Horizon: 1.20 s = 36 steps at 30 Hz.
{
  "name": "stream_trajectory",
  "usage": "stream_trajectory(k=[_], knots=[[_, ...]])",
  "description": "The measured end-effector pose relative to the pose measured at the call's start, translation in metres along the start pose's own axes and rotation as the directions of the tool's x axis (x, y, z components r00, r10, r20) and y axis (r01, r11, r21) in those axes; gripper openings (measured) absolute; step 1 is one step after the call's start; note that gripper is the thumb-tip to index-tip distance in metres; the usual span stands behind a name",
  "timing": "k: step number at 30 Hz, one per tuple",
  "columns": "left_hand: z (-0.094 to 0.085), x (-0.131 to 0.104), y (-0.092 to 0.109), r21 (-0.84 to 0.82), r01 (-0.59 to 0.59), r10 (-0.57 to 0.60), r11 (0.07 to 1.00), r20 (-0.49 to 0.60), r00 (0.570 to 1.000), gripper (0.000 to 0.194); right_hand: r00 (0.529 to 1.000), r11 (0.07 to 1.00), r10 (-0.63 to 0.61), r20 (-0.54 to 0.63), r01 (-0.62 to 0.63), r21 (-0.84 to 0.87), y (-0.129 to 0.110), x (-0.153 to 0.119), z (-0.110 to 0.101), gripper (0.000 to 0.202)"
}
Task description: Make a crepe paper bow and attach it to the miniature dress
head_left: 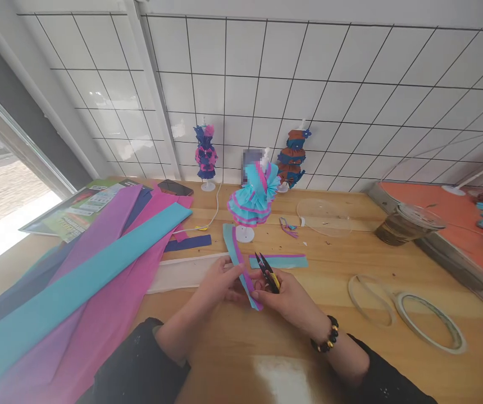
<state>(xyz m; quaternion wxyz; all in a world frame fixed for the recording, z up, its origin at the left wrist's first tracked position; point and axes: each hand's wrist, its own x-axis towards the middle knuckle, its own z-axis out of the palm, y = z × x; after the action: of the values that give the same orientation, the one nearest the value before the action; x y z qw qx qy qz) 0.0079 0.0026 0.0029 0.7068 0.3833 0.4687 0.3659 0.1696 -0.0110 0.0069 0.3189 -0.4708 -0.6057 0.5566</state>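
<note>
The fingers of the left hand (223,279) pinch a blue-and-purple strip (233,249) near its middle; those of the right hand (287,293) grip its lower end plus black-and-yellow snips (272,277) (blades parted). Beyond, a second strip (283,262) lies on the surface (309,359), and behind stands a ruffled dress (252,196).

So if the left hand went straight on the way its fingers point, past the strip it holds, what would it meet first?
Past the two-tone strip, the left hand would probably meet the fingers of the right hand, with the snips close by; depth there is hard to judge.
</note>
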Motion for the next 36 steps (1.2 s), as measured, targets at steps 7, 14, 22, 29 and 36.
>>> stream_trajectory(k=[7,14,22,29,36], knots=[[-0.0052,0.0055,-0.0043,-0.136,-0.126,0.127,0.983,0.002,0.992,0.025,0.995,0.999,-0.001,-0.098,-0.003,-0.042,-0.0014,-0.0007,0.0035,0.022],[-0.0060,0.0036,-0.0010,-0.191,-0.180,0.171,0.965,-0.064,0.983,0.022,0.975,0.997,-0.026,-0.220,0.011,-0.071,0.0030,-0.0004,0.0072,0.028],[-0.0052,0.0028,-0.0028,-0.262,-0.173,0.161,0.949,-0.068,0.985,0.020,0.977,1.000,0.013,-0.211,-0.018,-0.020,0.0037,0.0003,0.0079,0.026],[-0.0065,0.0035,-0.0036,-0.300,-0.159,0.123,0.941,-0.135,0.983,0.024,0.977,0.998,0.055,-0.204,-0.049,0.035,0.0036,0.0007,0.0064,0.028],[-0.0074,0.0038,-0.0013,-0.283,-0.153,0.111,0.947,-0.159,0.981,0.024,0.979,0.996,0.076,-0.188,-0.065,0.062,0.0069,0.0021,0.0059,0.031]])
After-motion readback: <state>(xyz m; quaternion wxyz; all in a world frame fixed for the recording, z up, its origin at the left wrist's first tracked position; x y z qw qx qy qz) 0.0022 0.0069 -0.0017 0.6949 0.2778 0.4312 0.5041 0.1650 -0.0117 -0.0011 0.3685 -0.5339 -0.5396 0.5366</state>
